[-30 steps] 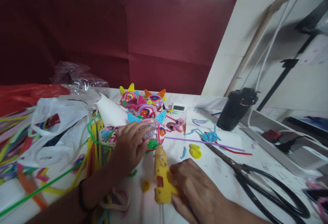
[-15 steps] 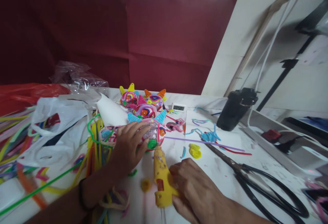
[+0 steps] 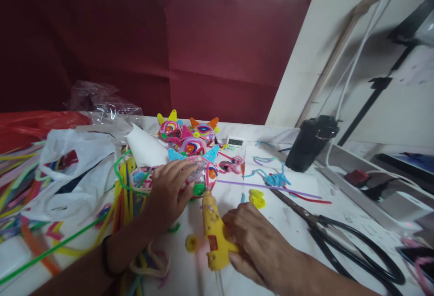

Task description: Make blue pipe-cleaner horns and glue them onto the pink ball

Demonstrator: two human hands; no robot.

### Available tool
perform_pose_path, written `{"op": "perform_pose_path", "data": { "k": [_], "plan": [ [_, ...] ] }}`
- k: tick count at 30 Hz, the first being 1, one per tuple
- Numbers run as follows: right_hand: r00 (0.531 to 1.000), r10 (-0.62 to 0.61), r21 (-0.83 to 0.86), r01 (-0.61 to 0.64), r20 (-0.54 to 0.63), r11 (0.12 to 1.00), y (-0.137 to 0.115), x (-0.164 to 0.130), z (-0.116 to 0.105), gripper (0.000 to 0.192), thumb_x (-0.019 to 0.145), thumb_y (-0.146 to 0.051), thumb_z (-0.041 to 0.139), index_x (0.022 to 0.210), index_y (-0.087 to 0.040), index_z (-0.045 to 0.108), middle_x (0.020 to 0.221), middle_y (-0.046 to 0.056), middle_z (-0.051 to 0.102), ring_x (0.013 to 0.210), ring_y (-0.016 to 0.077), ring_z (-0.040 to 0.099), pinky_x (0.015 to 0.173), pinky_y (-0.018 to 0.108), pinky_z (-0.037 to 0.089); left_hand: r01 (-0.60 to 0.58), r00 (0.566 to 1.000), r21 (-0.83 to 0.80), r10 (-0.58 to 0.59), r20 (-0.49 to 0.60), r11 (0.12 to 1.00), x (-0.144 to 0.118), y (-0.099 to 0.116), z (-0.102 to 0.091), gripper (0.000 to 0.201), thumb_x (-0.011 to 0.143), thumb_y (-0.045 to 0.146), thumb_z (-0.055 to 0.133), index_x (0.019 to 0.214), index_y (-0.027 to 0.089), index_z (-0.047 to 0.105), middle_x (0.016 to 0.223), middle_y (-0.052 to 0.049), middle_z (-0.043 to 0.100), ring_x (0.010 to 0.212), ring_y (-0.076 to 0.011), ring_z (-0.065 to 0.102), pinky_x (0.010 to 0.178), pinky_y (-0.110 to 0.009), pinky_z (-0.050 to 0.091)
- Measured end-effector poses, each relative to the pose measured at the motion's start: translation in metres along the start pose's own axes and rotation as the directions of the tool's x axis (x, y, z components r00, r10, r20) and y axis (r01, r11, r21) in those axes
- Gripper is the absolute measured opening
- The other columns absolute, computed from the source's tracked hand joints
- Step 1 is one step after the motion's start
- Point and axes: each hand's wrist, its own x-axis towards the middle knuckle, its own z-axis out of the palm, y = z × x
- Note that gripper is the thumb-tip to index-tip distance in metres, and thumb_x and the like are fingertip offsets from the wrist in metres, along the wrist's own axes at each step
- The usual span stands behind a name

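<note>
My right hand (image 3: 259, 244) is wrapped round the handle of a yellow hot glue gun (image 3: 215, 237), a clear glue stick (image 3: 219, 282) jutting from its back. The nozzle meets the lower edge of a colourful pipe-cleaner mask (image 3: 212, 174), beside a green coil (image 3: 199, 189). Blue horns (image 3: 212, 153) top this mask, and an orange eye shows on its right. My left hand (image 3: 172, 187) lies over the mask's left part, fingers curved onto it and holding it; part of the mask is hidden beneath. Nearer me, a yellow coil (image 3: 191, 243) rests on the table.
Large black-handled scissors (image 3: 315, 223) lie at right, near a yellow coil piece (image 3: 257, 199). Behind stand more horned masks (image 3: 191, 144), a small digital timer (image 3: 235, 142) and a black bottle (image 3: 305, 144). Loose pipe cleaners (image 3: 125, 196) and a white bag (image 3: 71, 165) crowd the left.
The glue gun's nozzle has moved slightly up and left, up against the mask's lower edge. My left hand stays on the mask.
</note>
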Motion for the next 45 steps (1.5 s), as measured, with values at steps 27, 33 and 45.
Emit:
{"op": "perform_pose_path", "data": {
  "k": [27, 33, 45],
  "plan": [
    [0.997, -0.039, -0.181, 0.05, 0.067, 0.982, -0.004, -0.006, -0.011, 0.015, 0.093, -0.017, 0.041, 0.098, -0.013, 0.054, 0.086, 0.01, 0.068, 0.079, 0.0215, 0.063, 0.081, 0.041, 0.048, -0.011, 1.0, 0.009, 0.012, -0.018, 1.0, 0.0, -0.001, 0.0, 0.034, 0.087, 0.025, 0.046, 0.119, 0.021, 0.055, 0.125, -0.008, 0.061, 0.114, -0.0272, 0.05, 0.093, -0.046, 0.035],
    [0.995, -0.04, -0.173, 0.055, 0.093, 0.983, -0.009, -0.008, -0.017, 0.016, 0.094, -0.019, 0.04, 0.097, -0.014, 0.054, 0.086, 0.009, 0.068, 0.082, 0.0203, 0.063, 0.085, 0.041, 0.045, -0.017, 1.0, 0.008, 0.017, -0.015, 1.0, -0.001, -0.001, 0.001, 0.034, 0.087, 0.024, 0.047, 0.12, 0.021, 0.054, 0.126, -0.007, 0.06, 0.116, -0.0263, 0.05, 0.095, -0.046, 0.034],
    [0.936, 0.09, -0.07, -0.071, 0.341, 0.995, -0.016, -0.029, -0.015, 0.011, 0.089, -0.027, 0.05, 0.08, -0.02, 0.052, 0.078, 0.005, 0.063, 0.077, 0.0208, 0.057, 0.079, 0.038, 0.042, -0.04, 0.998, -0.002, 0.04, -0.055, 0.999, -0.001, -0.002, 0.003, 0.028, 0.086, 0.022, 0.049, 0.114, 0.019, 0.054, 0.122, -0.009, 0.061, 0.114, -0.0266, 0.05, 0.093, -0.047, 0.035]
  ]
}}
